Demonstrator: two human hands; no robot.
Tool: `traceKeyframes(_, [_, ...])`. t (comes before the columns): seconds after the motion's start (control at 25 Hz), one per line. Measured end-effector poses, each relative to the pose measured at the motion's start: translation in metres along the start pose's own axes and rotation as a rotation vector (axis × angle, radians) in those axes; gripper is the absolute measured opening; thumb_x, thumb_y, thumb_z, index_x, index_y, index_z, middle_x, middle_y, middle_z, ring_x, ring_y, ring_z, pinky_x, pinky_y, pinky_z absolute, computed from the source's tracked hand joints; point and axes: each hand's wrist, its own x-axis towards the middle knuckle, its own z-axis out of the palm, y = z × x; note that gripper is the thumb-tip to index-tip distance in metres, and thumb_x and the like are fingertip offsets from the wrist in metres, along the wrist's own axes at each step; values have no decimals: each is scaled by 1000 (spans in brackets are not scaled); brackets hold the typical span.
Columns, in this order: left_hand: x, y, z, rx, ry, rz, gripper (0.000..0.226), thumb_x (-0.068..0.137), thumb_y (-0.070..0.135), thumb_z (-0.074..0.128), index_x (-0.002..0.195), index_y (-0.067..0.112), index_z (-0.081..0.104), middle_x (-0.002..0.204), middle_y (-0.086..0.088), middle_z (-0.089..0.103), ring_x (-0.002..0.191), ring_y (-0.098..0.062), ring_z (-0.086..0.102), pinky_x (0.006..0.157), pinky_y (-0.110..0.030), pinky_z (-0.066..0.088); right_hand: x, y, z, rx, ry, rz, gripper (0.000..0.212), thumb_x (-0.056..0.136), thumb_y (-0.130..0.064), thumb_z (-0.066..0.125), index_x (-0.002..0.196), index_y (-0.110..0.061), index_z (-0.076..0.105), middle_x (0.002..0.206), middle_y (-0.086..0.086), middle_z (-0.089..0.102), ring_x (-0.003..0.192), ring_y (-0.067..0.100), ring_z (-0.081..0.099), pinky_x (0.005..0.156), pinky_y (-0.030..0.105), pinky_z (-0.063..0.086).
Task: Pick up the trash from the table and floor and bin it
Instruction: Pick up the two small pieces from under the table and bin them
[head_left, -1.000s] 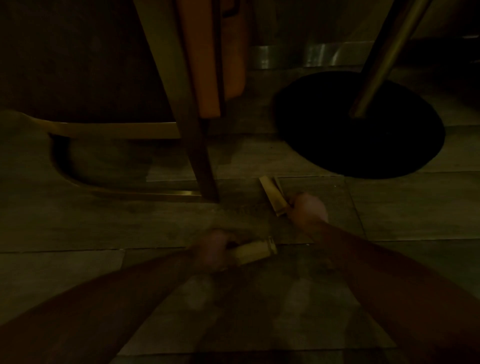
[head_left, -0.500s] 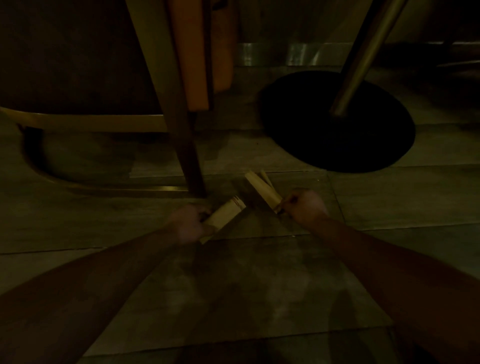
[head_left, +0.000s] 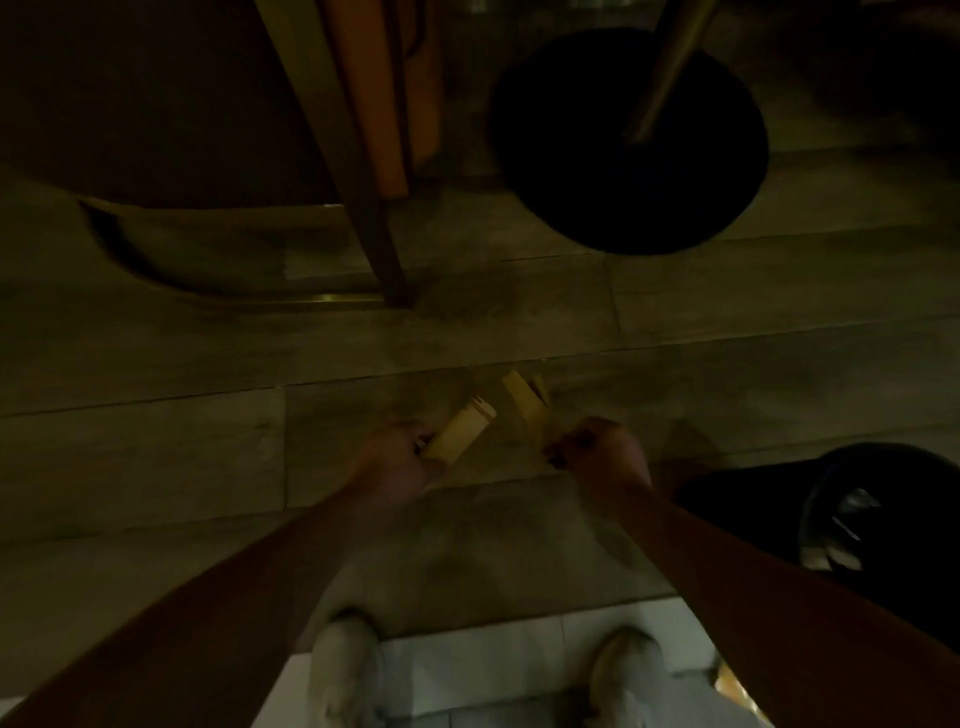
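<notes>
The scene is very dim. My left hand (head_left: 397, 460) is closed around a flat yellowish piece of card trash (head_left: 462, 428) that sticks out up and to the right. My right hand (head_left: 605, 452) grips a second yellowish folded card piece (head_left: 524, 402) pointing up and to the left. Both pieces are held above the tiled floor (head_left: 208, 457), their far ends close together. A dark round bin (head_left: 826, 499) stands at the right edge, with pale scraps visible inside it.
A chair leg (head_left: 384, 249) and its orange seat edge (head_left: 379, 114) stand ahead on the left. A table's round black base (head_left: 628, 171) with a metal pole (head_left: 670, 67) sits ahead on the right. My two pale shoes (head_left: 345, 670) show at the bottom.
Both hands have lifted away from the floor with their card pieces, and the view has pulled back and tilted down, so the bin and my shoes have come into sight.
</notes>
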Motion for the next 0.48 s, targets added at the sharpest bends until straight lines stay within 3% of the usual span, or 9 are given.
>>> traceKeyframes(0.12, [-89, 44, -30, -57, -34, -32, 39, 74, 27, 77, 111, 17, 68, 101, -6, 72, 82, -17, 64, 66, -24, 45, -92, -18, -41, -93, -36, 14, 19, 80, -43, 70, 76, -27, 61, 68, -9, 64, 62, 6, 61, 46, 21, 42])
traceKeyframes(0.32, [-254, 138, -112, -185, -85, -58, 40, 73, 30, 78, 109, 16, 68, 91, -4, 71, 83, -21, 67, 73, -34, 54, -256, -59, -135, 86, -52, 64, 14, 80, -33, 69, 83, -20, 67, 75, -8, 71, 76, 14, 67, 59, 27, 48])
traceKeyframes(0.48, [-363, 196, -161, -233, -25, -88, 42, 72, 26, 78, 111, 14, 68, 86, -1, 67, 81, -20, 65, 77, -36, 55, -368, -74, -199, 153, -23, 103, 12, 80, -27, 71, 78, -16, 65, 74, -3, 71, 72, 17, 67, 67, 33, 54])
